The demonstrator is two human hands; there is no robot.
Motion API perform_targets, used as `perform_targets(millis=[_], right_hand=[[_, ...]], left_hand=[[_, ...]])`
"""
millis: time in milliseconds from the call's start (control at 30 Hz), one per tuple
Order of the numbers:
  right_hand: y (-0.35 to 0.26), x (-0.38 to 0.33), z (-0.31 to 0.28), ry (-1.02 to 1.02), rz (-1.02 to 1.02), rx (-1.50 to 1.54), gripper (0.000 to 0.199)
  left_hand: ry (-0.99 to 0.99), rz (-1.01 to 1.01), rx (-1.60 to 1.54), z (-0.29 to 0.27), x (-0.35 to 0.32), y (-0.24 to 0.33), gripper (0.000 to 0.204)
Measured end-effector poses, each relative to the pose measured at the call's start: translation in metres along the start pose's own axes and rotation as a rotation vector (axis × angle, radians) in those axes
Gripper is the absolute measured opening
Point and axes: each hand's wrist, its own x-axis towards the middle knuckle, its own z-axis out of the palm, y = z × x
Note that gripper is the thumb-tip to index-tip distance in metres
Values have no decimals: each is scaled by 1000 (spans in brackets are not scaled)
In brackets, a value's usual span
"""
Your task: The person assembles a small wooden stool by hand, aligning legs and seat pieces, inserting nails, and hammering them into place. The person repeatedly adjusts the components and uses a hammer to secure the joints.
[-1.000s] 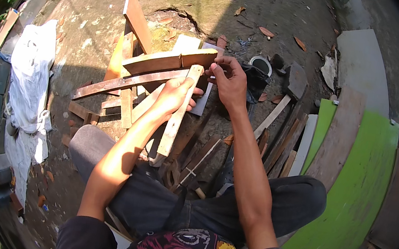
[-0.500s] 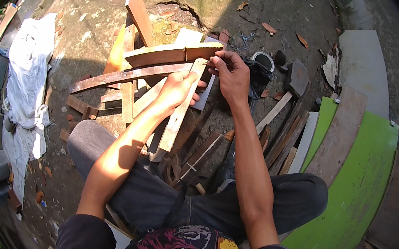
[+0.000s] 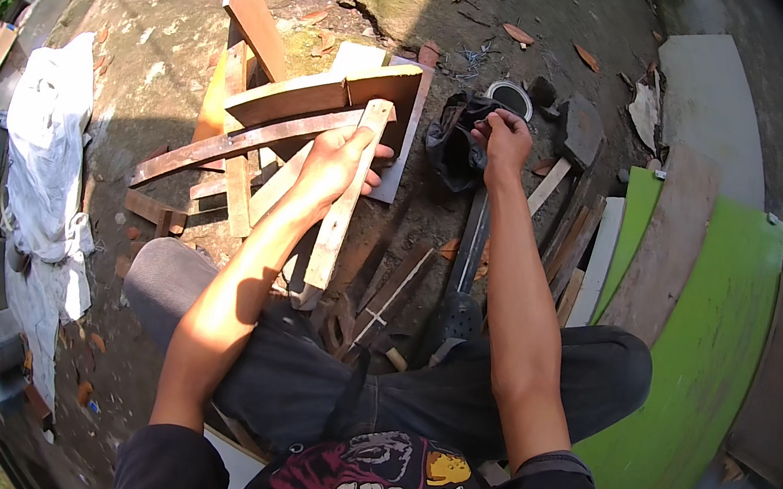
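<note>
Head view, looking down at a seated person's two bare hands over rough ground. The left hand is closed around a pale wooden slat, which is held nearly upright, its top end touching a frame of brown planks just beyond the fingers and its lower end near the knee. The right hand is pinched shut at the rim of a black bag; whether anything is gripped between the fingers cannot be told. What the bag holds is hidden in its folds. Just beyond that hand a small round tin stands on the ground, its inside appearing dark.

A long dark metal bar lies under the right forearm. Short wood offcuts are stacked just right of that forearm, and past them a green board with a curved edge is laid under a brown plank. Bare ground is left open beyond both hands. Well to the left of the left hand, a white cloth is spread along the ground's edge.

No labels or signs can be made out on these things.
</note>
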Motion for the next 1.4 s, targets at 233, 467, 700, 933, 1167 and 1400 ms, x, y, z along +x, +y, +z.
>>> perform_targets(millis=[233, 467, 700, 933, 1167, 1400], right_hand=[[55, 12, -39, -64, 54, -306, 16], [102, 23, -34, -200, -154, -1170, 25], [144, 47, -34, -438, -63, -1428, 25], [154, 41, -33, -403, -285, -1267, 38], [177, 70, -30, -376, -316, -1354, 62], [229, 108, -31, -165, -351, -1272, 51]], left_hand=[[32, -8, 0, -1, 0, -1, 41], [56, -11, 39, 4, -2, 2, 42], [50, -46, 58, 3, 1, 5, 42], [51, -26, 55, 2, 4, 1, 39], [54, -41, 46, 3, 3, 2, 39], [60, -60, 78, 1, 4, 2, 41]])
